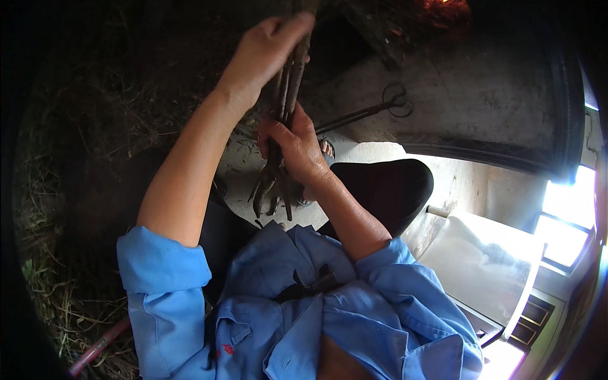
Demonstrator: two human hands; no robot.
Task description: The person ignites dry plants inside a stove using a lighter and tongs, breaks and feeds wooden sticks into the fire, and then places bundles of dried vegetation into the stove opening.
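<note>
Several thin wooden sticks (pixel 283 90) form a bundle running from the top of the view down between my knees. My left hand (pixel 273 52) is wrapped around its upper part, slightly blurred, with the fingers mostly behind the wood. Lower down, my right hand (pixel 299 149) grips the same bundle, thumb across the front. Below that hand the broken, forked ends of the sticks (pixel 266 185) hang over the floor. Their far ends fade into the dark at the top edge. Just right of my right hand, iron fire tongs (pixel 363 114) with looped handles lean against the stove wall.
Embers glow (pixel 444 7) in the dark stove opening at top right. The stove's grey wall (pixel 475 95) ends in a dark rim (pixel 475 152). Dry straw (pixel 52 294) heaps at left, with a reddish pole (pixel 99 344). A glossy pale panel (pixel 479 266) stands at right, near a bright window (pixel 565 218).
</note>
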